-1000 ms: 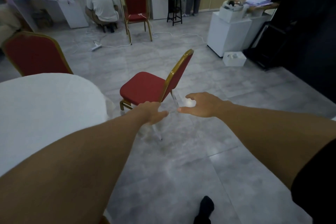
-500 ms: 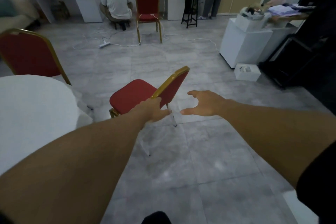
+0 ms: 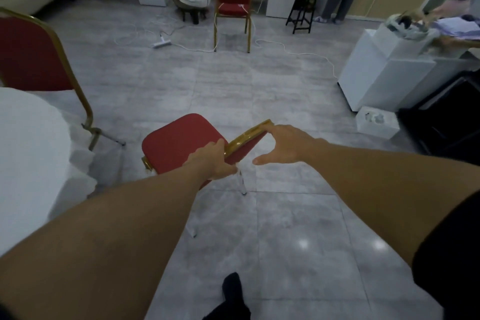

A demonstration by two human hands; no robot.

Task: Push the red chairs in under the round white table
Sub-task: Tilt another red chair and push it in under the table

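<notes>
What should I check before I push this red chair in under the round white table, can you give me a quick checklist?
1. Left hand on the chair back: ok, it grips the near end of the gold frame.
2. Right hand on the back: not ok, open, fingertips only at the far end.
3. Seat facing the white table: ok.
4. Floor between chair and table free: ok.
5. Neighbouring red chair clear of the path: cannot tell.
6. All chair legs on the floor: cannot tell, partly hidden.
</notes>
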